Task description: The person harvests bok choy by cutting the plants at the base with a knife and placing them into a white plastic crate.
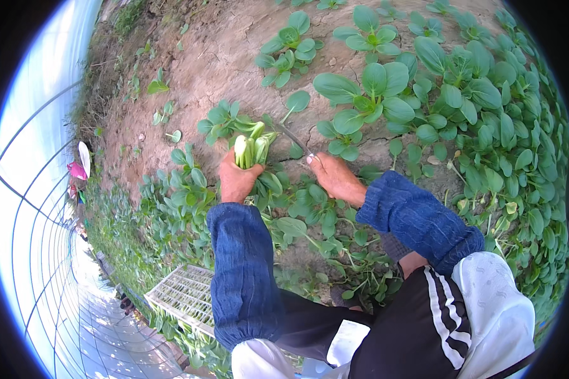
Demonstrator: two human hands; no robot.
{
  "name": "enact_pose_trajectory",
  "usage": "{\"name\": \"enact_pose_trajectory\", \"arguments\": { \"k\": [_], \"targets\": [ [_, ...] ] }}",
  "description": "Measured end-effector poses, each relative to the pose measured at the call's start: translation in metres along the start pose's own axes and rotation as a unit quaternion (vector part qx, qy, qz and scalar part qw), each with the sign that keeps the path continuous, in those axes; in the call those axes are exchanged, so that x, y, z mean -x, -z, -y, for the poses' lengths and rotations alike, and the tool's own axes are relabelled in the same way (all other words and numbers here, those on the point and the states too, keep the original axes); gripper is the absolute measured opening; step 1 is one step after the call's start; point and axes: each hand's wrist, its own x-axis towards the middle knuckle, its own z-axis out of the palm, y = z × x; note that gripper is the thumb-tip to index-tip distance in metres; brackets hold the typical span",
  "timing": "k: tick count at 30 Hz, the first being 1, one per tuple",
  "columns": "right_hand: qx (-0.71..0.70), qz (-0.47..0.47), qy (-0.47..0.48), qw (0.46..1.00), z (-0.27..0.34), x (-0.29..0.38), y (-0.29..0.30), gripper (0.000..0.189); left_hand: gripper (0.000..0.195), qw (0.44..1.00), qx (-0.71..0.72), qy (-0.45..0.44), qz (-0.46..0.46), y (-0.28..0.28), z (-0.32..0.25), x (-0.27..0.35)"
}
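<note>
Several cut bok choy heads (252, 148) are bunched in my left hand (238, 179), their pale stem ends pointing up and away from me. My right hand (335, 177) grips a knife, whose thin dark blade (294, 138) reaches forward and left over the soil, its tip a little to the right of the bunch. The knife's handle is mostly hidden in my fist. A small bok choy plant (219, 119) stands just beyond the left hand. To the right of the blade grows a larger rooted plant (372, 97).
Bok choy plants (483, 104) grow thickly on the right. A white plastic crate (185, 296) with greens showing through its slats is at lower left. Cracked bare soil (218, 61) lies ahead. Along the left curves a greenhouse film wall with hoops (33, 189); a person in pink (78, 169) is near it.
</note>
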Motion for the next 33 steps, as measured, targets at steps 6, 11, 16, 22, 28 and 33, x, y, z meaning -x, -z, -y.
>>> {"name": "enact_pose_trajectory", "arguments": {
  "k": [6, 11, 16, 22, 28, 33],
  "targets": [
    [0.097, -0.006, 0.026, 0.995, 0.008, -0.008, -0.003, 0.039, 0.058, 0.998, -0.053, -0.017, 0.037, -0.001, 0.017, -0.005],
    [0.152, 0.007, -0.009, 0.988, 0.013, -0.013, 0.000, 0.038, 0.043, 0.998, 0.031, 0.042, 0.040, -0.005, 0.011, -0.003],
    [0.178, 0.029, -0.011, 0.984, 0.015, -0.011, 0.000, 0.035, 0.038, 0.996, 0.067, 0.060, 0.022, -0.007, 0.005, 0.003],
    [-0.065, 0.086, -0.104, 0.989, 0.018, 0.006, 0.016, 0.035, 0.046, 0.955, 0.289, 0.068, -0.001, 0.018, -0.002, 0.033],
    [-0.249, 0.048, 0.063, 0.965, 0.056, -0.003, 0.038, 0.026, 0.056, 0.809, 0.574, 0.123, 0.041, 0.038, 0.004, 0.090],
    [-0.273, 0.118, 0.123, 0.947, 0.102, 0.001, 0.046, 0.029, 0.064, 0.777, 0.600, 0.137, 0.132, 0.023, 0.004, 0.115]
  ]
}}
